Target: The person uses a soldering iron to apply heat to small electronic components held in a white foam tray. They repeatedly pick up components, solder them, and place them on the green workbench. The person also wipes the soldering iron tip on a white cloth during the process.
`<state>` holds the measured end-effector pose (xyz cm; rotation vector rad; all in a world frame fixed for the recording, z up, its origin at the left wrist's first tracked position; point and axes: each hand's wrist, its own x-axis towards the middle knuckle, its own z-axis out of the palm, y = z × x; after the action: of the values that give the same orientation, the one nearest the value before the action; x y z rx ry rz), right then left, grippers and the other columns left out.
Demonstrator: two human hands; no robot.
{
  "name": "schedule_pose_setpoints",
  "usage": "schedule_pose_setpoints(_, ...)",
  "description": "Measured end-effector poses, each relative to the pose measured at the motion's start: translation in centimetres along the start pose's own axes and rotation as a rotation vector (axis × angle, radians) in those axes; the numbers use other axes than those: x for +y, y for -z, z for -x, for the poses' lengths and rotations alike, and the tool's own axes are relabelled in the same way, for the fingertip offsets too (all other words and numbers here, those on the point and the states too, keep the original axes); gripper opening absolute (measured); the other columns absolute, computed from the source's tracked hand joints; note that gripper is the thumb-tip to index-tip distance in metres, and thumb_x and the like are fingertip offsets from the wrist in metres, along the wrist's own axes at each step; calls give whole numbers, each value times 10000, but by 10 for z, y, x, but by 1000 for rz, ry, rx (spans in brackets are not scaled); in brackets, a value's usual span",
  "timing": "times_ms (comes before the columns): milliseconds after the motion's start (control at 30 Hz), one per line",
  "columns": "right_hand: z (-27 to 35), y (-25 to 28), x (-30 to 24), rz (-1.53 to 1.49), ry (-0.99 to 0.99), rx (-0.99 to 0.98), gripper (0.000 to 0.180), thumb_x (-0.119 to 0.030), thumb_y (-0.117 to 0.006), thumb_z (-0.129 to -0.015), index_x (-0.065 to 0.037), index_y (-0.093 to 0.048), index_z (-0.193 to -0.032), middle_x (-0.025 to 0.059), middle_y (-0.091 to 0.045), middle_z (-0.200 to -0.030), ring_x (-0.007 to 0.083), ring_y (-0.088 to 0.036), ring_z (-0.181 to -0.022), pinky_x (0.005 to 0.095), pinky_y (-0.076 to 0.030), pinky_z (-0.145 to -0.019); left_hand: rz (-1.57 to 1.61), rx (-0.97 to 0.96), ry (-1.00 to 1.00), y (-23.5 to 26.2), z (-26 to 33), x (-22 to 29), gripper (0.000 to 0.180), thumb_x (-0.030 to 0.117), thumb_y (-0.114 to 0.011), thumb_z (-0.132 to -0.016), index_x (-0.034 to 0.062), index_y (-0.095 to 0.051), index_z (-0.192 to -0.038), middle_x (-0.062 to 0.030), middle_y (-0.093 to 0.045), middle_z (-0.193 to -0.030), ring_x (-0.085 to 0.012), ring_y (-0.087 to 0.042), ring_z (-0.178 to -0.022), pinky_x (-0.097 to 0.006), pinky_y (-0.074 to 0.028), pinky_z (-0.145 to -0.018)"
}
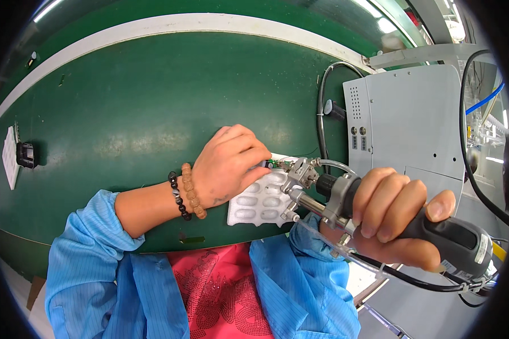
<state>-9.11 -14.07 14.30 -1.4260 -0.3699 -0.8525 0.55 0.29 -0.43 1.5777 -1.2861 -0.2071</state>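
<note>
two hands share the work: the left hand (234,161) looks pinched on one end of a small green board (274,164), right at its fingertips, while the right hand (393,217) is wrapped firmly round the dark handle (458,234) of a hand tool (338,198). the step in hand appears to be working on the board with the tool, since its metal head (301,174) reaches right up to it; whether they touch is too small to tell. the next move, as i judge it, calls for a steady pinch and a fine tilt of the handle.

the handle is smooth, rounded plastic; ahead of the right grip, the head is a cluster of shiny metal blocks and rods, with a clear bendy tube (339,164) curving from it. just below the left grip's fingertips lies a white tray (253,214), matte, with oval hollows. beyond the right grip stands a flat-sided grey box (415,118) with vent holes. well left of the left grip, a black plastic piece (25,155) rests beside a pale tray (9,161) on the dully shining green tabletop (152,85).
</note>
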Motion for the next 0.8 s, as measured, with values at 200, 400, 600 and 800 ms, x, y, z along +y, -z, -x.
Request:
schedule_pose_setpoints(200,-1,-2,8,-18,-36,-15,495,-481,-628,-928,-65,-470,-1144,-11,-497,-620,95,-493,-472,225,-424,-424,0,25,14,1,1,0,282,105,-814,-688,54,-695,-939,-57,-673,-943,-264,-613,-930,-382,-476,-819)
schedule_pose_setpoints(400,-2,-3,12,-21,-39,-37,496,-474,-626,-931,-63,-463,-1154,-10,-492,-618,96,-492,-473,229,-423,-421,3,29,7,3,2,0,295,97,-815,-679,46,-699,-945,-61,-670,-938,-267,-614,-924,-384,-479,-817)
schedule_pose_setpoints(600,-10,-5,2,-48,-154,-80,462,-340,-711,-903,-81,-416,-1147,22,-524,-642,156,-513,-474,304,-439,-453,22,24,7,3,1,2,309,84,-811,-674,37,-699,-958,-72,-651,-894,-274,-611,-888,-385,-491,-803)
schedule_pose_setpoints(800,-3,-6,6,-70,-161,-41,432,-242,-759,-877,-70,-415,-1075,58,-552,-649,175,-515,-477,340,-447,-465,43,28,3,2,2,2,316,75,-809,-672,30,-695,-963,-80,-640,-880,-278,-607,-875,-388,-500,-793)
